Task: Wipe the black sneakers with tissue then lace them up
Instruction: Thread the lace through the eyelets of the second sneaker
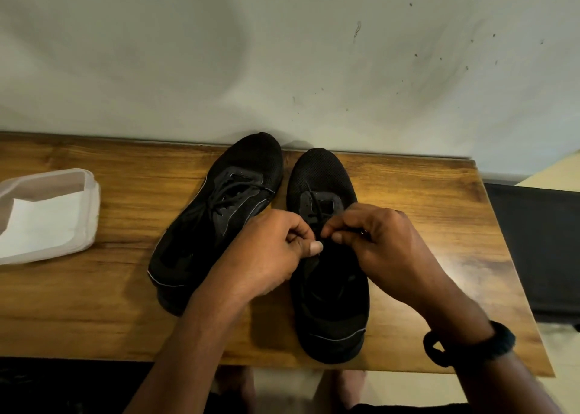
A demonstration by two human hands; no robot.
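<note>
Both the left hand [276,250] and the right hand [383,244] pinched the thin lace [316,215] over the tongue of the nearer sneaker [329,303] on the wooden table [94,303]. Black on black, I reckoned the lace end could slip or miss an eyelet. That shoe lay lengthwise away from the person, toe toward the wall; its mate [219,212] stood just beside, angled, toe also wallward

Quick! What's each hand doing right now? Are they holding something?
Left hand: closed, pinching the black lace of the right-side sneaker.
Right hand: closed, pinching the same lace.
</note>
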